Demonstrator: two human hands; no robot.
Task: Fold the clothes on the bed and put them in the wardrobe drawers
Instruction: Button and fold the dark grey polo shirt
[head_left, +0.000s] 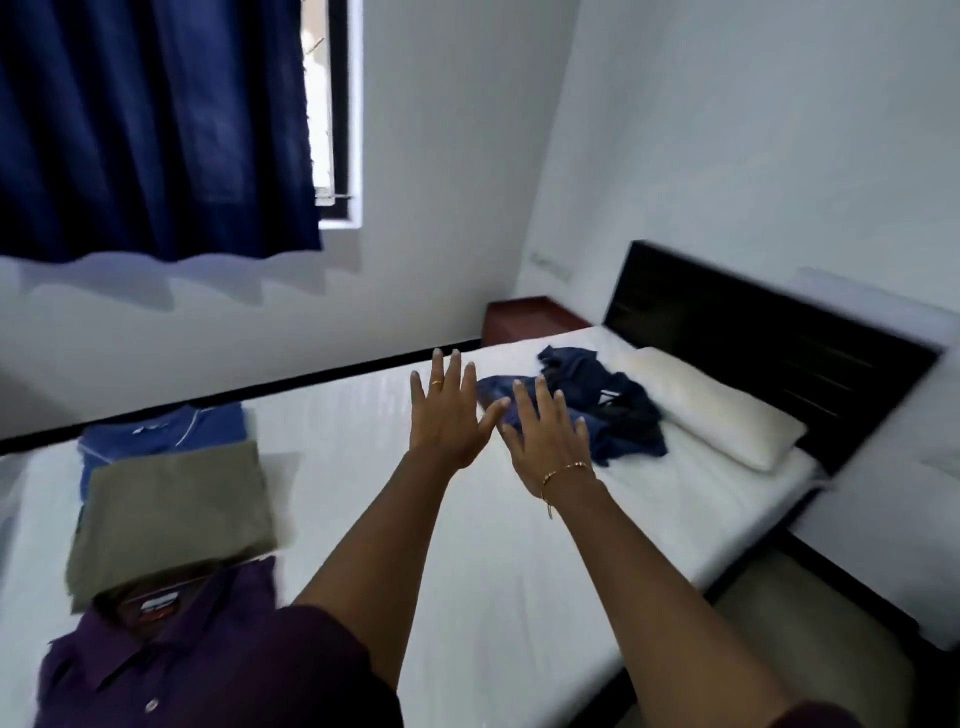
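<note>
1. Both arms reach out over the white bed (363, 467) toward a heap of dark blue clothes (597, 405).
2. The heap lies ahead of the hands and a bit to the right, close to the pillow (711, 410) at the head of the bed.
3. The heap is longer than it is wide. Its long way runs from the hands toward the dark headboard (753, 332).
4. The right hand (545, 441) is the nearer one. Its fingertips show in front of the near edge of the heap, but I cannot tell if they touch the cloth.
5. The left hand (447, 410) is just beside the right hand, over bare sheet, a little farther from the heap.
6. The fingers of both hands are straight and spread wide. They hold nothing.
7. Three folded things lie at the left side of the bed: a blue shirt (161, 431), an olive cloth (171, 514) partly on top of it, and a purple shirt (171, 649) nearest the person.
8. I think the heap is what gets picked up next, and the right hand has the shorter way to go.
9. No wardrobe is in view.
</note>
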